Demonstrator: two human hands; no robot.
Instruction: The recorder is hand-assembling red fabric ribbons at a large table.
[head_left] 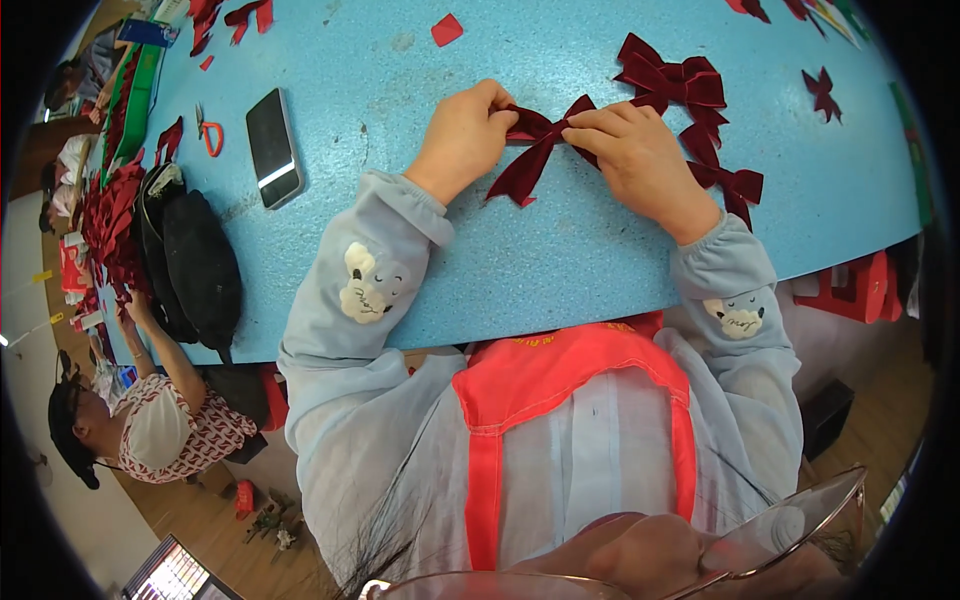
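Observation:
Over the blue table, both hands hold one dark red velvet bow (537, 160). With thumb and fingers closed, my left hand (463, 135) pinches the bow's left loop. My right hand (640, 158) has its fingertips closed on the bow near its knot and right side, and the fingers hide part of that side. One ribbon tail hangs down to the left, between the hands. Just beyond my right hand lies a larger finished-looking velvet bow (685, 80). Another dark red bow (735, 185) rests to the right of my right wrist.
A phone (274, 148) and small orange-handled scissors (210, 133) lie left on the blue table (400, 280). Beyond them are a black bag (200, 260), a heap of red ribbon (112, 215) and a green tray (142, 100). A co-worker (160, 420) sits at the left edge.

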